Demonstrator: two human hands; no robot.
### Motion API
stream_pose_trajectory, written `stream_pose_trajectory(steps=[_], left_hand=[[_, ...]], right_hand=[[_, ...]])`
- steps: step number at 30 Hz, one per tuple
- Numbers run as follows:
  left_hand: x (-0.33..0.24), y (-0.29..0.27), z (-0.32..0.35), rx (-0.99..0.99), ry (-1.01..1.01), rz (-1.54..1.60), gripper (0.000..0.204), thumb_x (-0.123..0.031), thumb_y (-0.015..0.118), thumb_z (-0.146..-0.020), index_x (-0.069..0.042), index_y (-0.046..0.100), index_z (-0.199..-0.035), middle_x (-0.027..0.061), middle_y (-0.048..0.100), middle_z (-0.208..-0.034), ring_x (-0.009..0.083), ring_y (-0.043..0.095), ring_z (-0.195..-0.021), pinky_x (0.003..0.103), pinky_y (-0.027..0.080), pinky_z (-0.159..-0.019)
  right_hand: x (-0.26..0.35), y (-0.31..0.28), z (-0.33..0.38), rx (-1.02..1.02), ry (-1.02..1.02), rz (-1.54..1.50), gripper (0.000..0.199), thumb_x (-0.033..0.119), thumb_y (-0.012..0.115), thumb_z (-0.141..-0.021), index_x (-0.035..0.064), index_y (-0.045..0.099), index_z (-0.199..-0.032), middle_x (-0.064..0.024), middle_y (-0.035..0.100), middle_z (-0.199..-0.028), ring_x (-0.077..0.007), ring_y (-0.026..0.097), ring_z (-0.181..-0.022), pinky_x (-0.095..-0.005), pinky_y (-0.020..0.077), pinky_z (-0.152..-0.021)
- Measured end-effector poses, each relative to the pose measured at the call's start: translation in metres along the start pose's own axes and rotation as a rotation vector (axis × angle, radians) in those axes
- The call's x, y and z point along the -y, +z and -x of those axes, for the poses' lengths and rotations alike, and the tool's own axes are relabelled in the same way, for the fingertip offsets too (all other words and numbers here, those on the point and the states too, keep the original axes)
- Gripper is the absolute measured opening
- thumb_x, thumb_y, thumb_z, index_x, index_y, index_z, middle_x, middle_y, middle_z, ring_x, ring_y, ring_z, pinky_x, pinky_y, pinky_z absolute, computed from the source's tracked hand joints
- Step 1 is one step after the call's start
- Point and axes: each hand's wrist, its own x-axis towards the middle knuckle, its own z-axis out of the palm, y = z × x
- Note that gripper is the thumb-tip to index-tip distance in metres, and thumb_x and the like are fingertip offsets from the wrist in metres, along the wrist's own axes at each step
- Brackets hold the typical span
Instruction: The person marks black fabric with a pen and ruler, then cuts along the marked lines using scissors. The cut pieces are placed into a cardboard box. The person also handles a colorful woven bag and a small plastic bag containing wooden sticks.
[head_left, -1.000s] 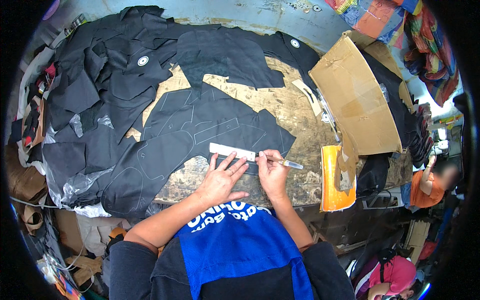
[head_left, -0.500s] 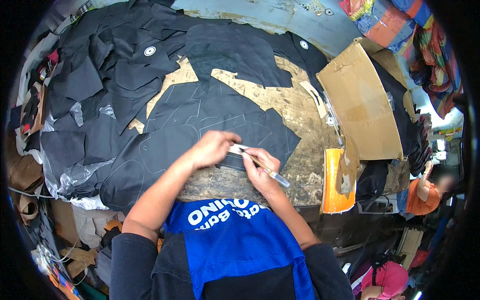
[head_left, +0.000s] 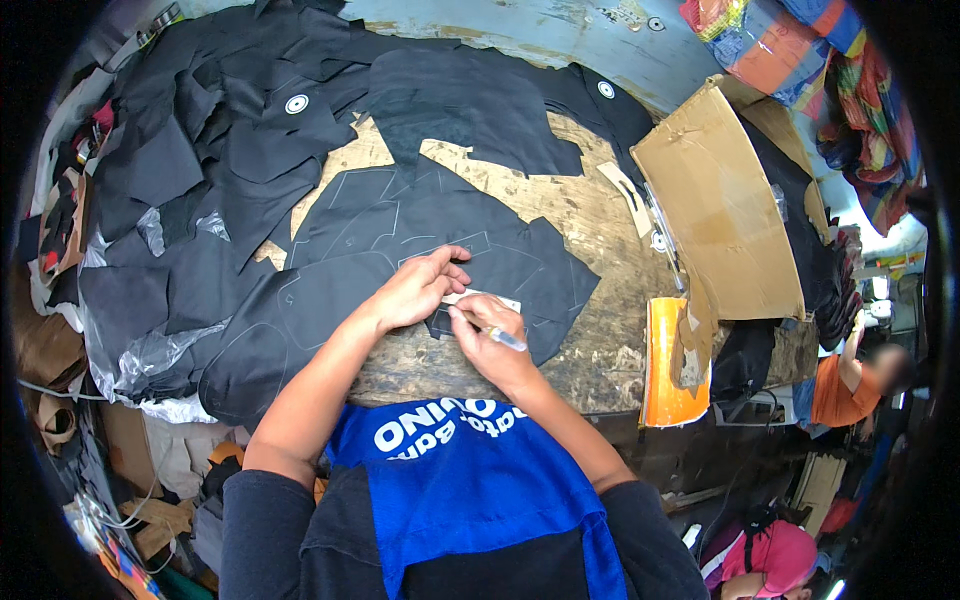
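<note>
A black sheet of leather or fabric (head_left: 545, 262) lies on the worn wooden table, with pale outlines of shapes drawn over it. Across its lower part is a narrow whitish strip (head_left: 510, 303), like a pattern piece. My left hand (head_left: 415, 290) rests on the sheet with fingers stretched out, fingertips at the strip's left end. In my right hand (head_left: 490, 340) is a pen (head_left: 508, 339) with a clear end, gripped just below the strip. My fingers hide its tip.
Overlapping black pieces (head_left: 160, 165) cover the table's left and far side. A cardboard box (head_left: 715, 200) stands at right, beside an orange curved piece (head_left: 660, 370). A pale cut-out template (head_left: 625, 195) lies near the box. Two people are farther off at right.
My right hand has moved left and slightly down with the pen, under the strip. My left hand has shifted slightly, its fingers more spread. More of the strip's right end shows.
</note>
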Motion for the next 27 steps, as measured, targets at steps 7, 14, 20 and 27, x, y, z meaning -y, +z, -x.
stream_pose_trajectory(steps=[7, 14, 20, 27], left_hand=[[-0.008, 0.020, 0.009, -0.110, 0.172, -0.375, 0.033, -0.005, 0.053, -0.080, -0.003, 0.058, -0.113, 0.0159, 0.066, -0.100, 0.0313, 0.062, -0.094, 0.037, 0.048, -0.086], [0.013, 0.056, 0.050, -0.285, 0.535, -0.673, 0.021, -0.017, 0.076, -0.068, -0.008, 0.071, -0.086, 0.0036, 0.068, -0.099, 0.0199, 0.056, -0.080, 0.030, 0.050, -0.072], [0.024, 0.061, 0.061, -0.326, 0.488, -0.600, 0.019, -0.017, 0.077, -0.066, -0.006, 0.072, -0.081, 0.0044, 0.070, -0.092, 0.0195, 0.057, -0.079, 0.029, 0.050, -0.069], [0.019, 0.060, 0.060, -0.331, 0.504, -0.604, 0.020, -0.017, 0.078, -0.065, -0.006, 0.072, -0.080, 0.0046, 0.070, -0.091, 0.0199, 0.058, -0.081, 0.029, 0.051, -0.069]], right_hand=[[-0.010, -0.062, 0.033, -0.201, 0.227, 0.234, 0.008, 0.004, 0.062, -0.082, -0.0009, 0.057, -0.081, -0.0124, 0.064, -0.075, -0.0197, 0.064, -0.066, -0.0296, 0.0504, -0.061], [-0.031, -0.040, 0.034, -0.269, 0.148, -0.091, 0.008, 0.006, 0.062, -0.085, 0.0000, 0.057, -0.083, -0.0122, 0.066, -0.082, -0.0196, 0.064, -0.073, -0.0290, 0.0503, -0.066], [-0.032, -0.037, 0.030, -0.223, 0.047, 0.028, 0.007, 0.004, 0.062, -0.085, 0.0001, 0.057, -0.082, -0.0130, 0.066, -0.086, -0.0189, 0.064, -0.076, -0.0287, 0.0500, -0.068], [-0.031, -0.039, 0.031, -0.195, 0.100, -0.009, 0.006, 0.003, 0.062, -0.085, -0.0003, 0.058, -0.081, -0.0125, 0.066, -0.085, -0.0192, 0.064, -0.076, -0.0287, 0.0502, -0.069]])
